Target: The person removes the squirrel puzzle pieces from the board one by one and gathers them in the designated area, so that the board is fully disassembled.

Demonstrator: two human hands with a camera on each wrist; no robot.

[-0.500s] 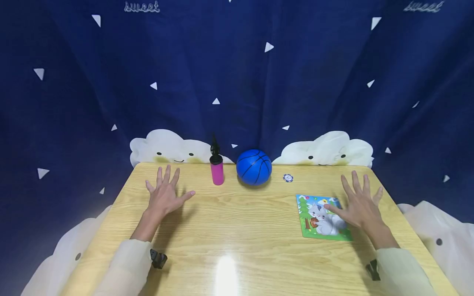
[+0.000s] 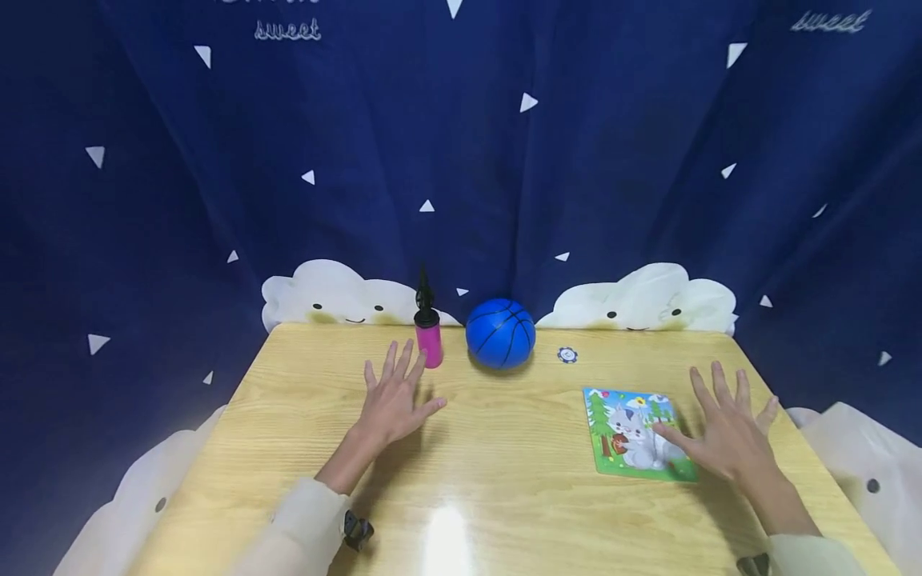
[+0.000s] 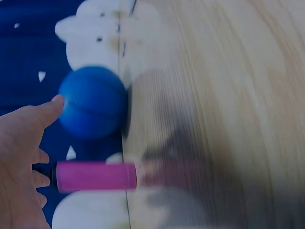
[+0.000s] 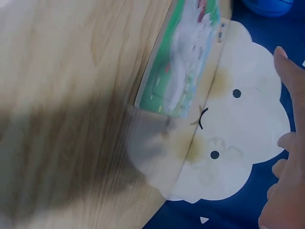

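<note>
My left hand hovers over the table with its fingers spread, holding nothing. Its fingertips are nearest to a pink hand pump with a black top and nozzle, which stands upright near the back edge. Just right of the pump sits a blue basketball with black lines. My right hand, also spread and holding nothing, is raised at the right side. Its thumb overlaps a flat picture board showing a grey-and-white squirrel-like animal and green trees. The left wrist view shows the pump and ball beyond the left hand.
A small blue-and-white round chip lies between the ball and the board. The wooden table ends at a dark blue curtain with white triangles and clouds.
My left hand has moved right, toward the pump. My right hand has shifted slightly right and down, uncovering more of the board. The whole view has tilted a little.
</note>
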